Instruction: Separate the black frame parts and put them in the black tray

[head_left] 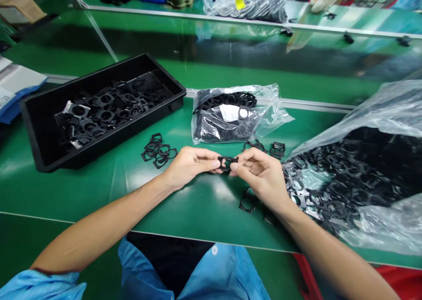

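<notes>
Between both hands, just above the green tabletop, is a small black plastic ring bracket (227, 163) with a round opening. My left hand (191, 166) pinches its left end between thumb and fingers. On the right end, my right hand (262, 172) grips it the same way. Several loose black ring pieces (158, 150) lie left of my left hand. Behind my right hand are a few more black parts (277, 150), and another square-framed ring (248, 200) rests below it, partly covered by the hand.
A black tray (115, 135) full of black ring parts stands at the left. A clear bag (273, 115) of parts with a white label lies behind my hands. At the right, a large open plastic bag (379, 221) spills black pieces. A metal-edged shelf (165, 15) crosses the back.
</notes>
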